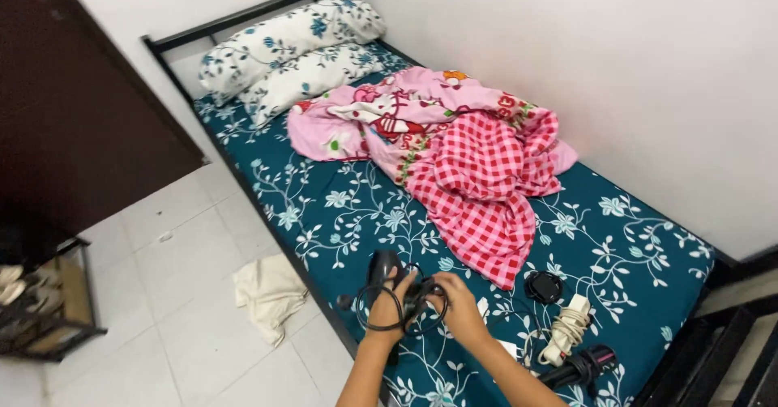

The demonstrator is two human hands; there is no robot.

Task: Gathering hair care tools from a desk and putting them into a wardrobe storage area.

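Lower centre | left hand closed round black dryer over bed edge | right hand pinching black cord loops | best keep coils even, snug, untwisted | lower right: white cable.

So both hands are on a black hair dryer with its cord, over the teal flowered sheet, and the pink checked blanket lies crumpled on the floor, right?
Not quite. The pink checked blanket lies crumpled on the bed, on the teal flowered sheet, as the head view shows. What lies on the floor is a cream cloth. The left hand and right hand are indeed on the black hair dryer and its cord.
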